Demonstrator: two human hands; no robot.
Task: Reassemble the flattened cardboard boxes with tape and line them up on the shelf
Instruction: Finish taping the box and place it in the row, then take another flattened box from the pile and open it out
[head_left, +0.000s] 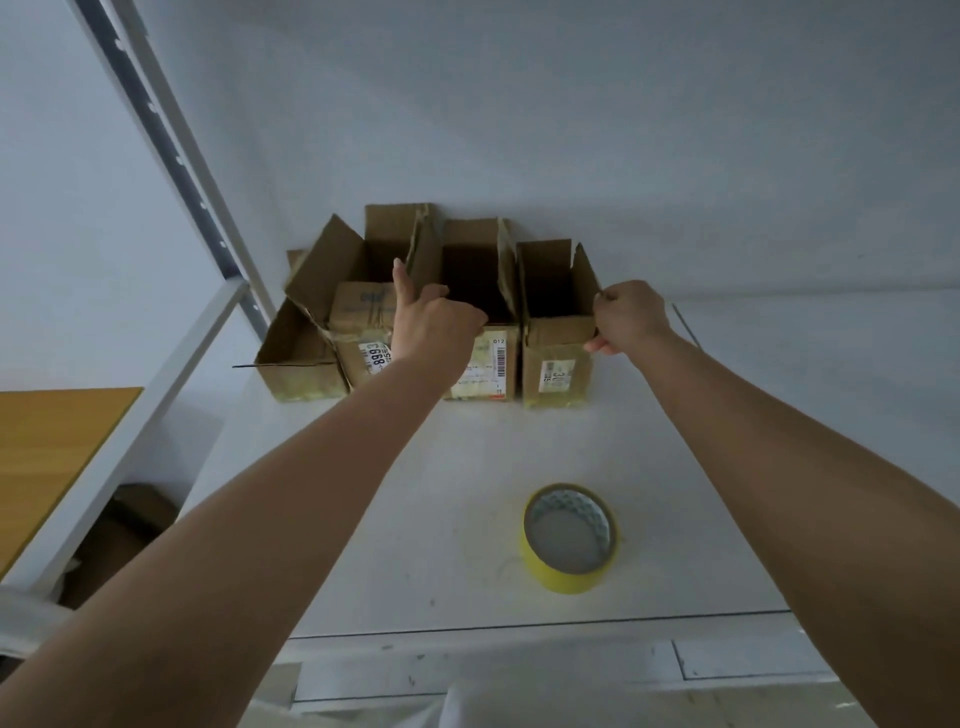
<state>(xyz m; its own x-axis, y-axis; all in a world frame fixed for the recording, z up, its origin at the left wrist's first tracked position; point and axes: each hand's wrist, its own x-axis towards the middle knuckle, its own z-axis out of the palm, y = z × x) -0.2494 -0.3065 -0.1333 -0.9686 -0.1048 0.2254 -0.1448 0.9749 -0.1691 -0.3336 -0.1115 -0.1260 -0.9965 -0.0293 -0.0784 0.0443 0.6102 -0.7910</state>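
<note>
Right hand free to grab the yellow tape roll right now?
Probably not at once: the right hand pinches the rightmost open cardboard box. Once it lets go, the yellow tape roll lies uncovered on the white shelf.

Both arms reach forward, outstretched. The left hand (434, 325) is curled with thumb raised. The right hand (631, 317) is clenched, fingers (597, 347) pinching.

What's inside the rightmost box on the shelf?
Rightmost box: open top, nothing visible inside, only dark walls. Its floor is shadowed, so cannot confirm. Right hand grips its right edge.
</note>
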